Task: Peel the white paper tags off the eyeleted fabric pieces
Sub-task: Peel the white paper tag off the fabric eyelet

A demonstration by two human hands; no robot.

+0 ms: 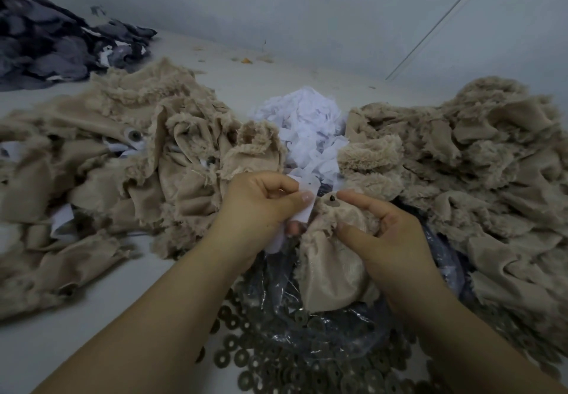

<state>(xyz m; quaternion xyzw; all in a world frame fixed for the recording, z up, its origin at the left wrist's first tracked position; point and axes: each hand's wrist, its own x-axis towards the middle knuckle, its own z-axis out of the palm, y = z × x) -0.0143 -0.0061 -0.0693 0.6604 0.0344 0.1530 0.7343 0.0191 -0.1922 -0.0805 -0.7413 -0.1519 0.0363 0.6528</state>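
My left hand (264,203) pinches a white paper tag (304,206) between thumb and fingers, the strip running down past the palm. My right hand (384,234) grips a beige fuzzy fabric piece (332,270) just beside its dark eyelet (332,199), thumb and forefinger curled on the cloth. The tag's upper end lies right next to the eyelet; whether it still sticks there I cannot tell.
Beige fabric heaps lie left (107,163) and right (476,163). A mound of peeled white tags (307,129) sits behind my hands. Dark metal washers (276,363) and a clear plastic bag (322,332) lie below. Dark grey fabric (46,40) is piled far left.
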